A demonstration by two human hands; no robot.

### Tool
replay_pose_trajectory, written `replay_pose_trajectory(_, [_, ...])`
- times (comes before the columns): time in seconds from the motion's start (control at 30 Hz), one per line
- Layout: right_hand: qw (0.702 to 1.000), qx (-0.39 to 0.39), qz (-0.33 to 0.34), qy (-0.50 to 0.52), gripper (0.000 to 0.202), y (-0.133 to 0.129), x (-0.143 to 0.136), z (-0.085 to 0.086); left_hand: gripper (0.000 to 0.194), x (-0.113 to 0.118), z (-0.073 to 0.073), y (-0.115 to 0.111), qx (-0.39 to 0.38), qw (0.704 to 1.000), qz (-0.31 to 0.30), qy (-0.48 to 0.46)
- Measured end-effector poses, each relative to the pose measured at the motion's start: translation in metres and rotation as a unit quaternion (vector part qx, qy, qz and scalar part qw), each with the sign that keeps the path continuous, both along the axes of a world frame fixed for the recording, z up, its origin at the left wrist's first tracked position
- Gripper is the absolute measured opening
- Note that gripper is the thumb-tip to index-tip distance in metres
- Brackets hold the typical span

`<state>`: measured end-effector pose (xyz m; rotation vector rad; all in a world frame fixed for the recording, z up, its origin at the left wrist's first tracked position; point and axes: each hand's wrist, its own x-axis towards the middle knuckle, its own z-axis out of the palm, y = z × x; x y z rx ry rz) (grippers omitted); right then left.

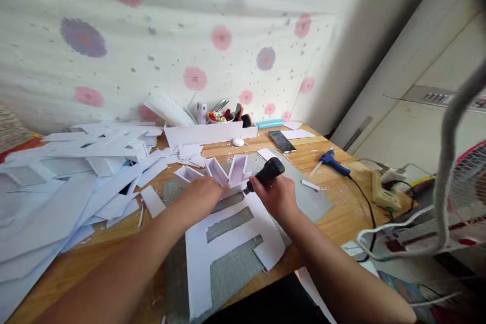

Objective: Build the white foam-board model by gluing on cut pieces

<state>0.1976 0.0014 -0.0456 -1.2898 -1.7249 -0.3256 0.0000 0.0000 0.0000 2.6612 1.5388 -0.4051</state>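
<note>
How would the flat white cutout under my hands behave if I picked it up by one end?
The cutout is probably light, since it looks like thin board. Its long, narrow strips may flex or snap if unsupported. Lying flat, it seems unlikely to roll.

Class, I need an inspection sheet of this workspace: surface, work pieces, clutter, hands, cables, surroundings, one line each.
Surface: wooden table, with a gray mat on it, scraps scattered about.
Work pieces: white cut-out panel lying on the mat; open-topped white walled pieces beyond it.
Clutter: heaped white strips at left; phone and blue glue gun at right.
Hands: left hand at the walled pieces, its grip partly hidden; right hand holds a black tool, tip down.
Cables: black cord from the glue gun, hanging off the table's right side.
Surroundings: flower-print sheet behind; apparently a fan at right, partly shown.
</note>
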Motion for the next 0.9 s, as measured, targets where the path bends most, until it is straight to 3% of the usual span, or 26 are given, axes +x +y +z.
replay_pose_trajectory(0.17, [1.0, -0.001, 0.008, 0.007, 0.054, -0.003, 0.0, 0.002, 0.041, -0.003, -0.006, 0.001, 0.015, 1.0, 0.002, -0.026])
replay_pose_trajectory(0.37, [0.983, 0.173, 0.042, 0.044, 0.034, -0.009, 0.012, 0.024, 0.043, -0.007, -0.015, 0.002, 0.032, 0.998, -0.016, -0.042])
replay_pose_trajectory(0.47, [0.98, 0.173, 0.073, 0.062, 0.018, -0.002, 0.035, 0.028, 0.044, -0.009, -0.014, -0.001, 0.046, 0.998, -0.026, -0.042])
replay_pose_trajectory(0.57, [0.987, 0.125, 0.099, 0.017, 0.013, 0.004, 0.069, 0.019, 0.046, -0.013, -0.008, -0.003, 0.075, 0.993, -0.03, -0.091])
replay_pose_trajectory(0.63, [0.987, 0.104, 0.119, -0.033, 0.02, 0.002, 0.095, 0.007, 0.044, -0.018, -0.002, -0.003, 0.109, 0.983, -0.014, -0.148])
replay_pose_trajectory(0.73, [0.988, 0.103, 0.1, -0.061, 0.031, -0.01, 0.127, -0.011, 0.042, -0.031, 0.011, 0.001, 0.157, 0.96, 0.029, -0.229])
replay_pose_trajectory(0.9, [0.982, 0.011, 0.11, -0.15, 0.035, -0.014, 0.143, -0.036, 0.038, -0.054, 0.03, 0.005, 0.154, 0.918, 0.129, -0.341])
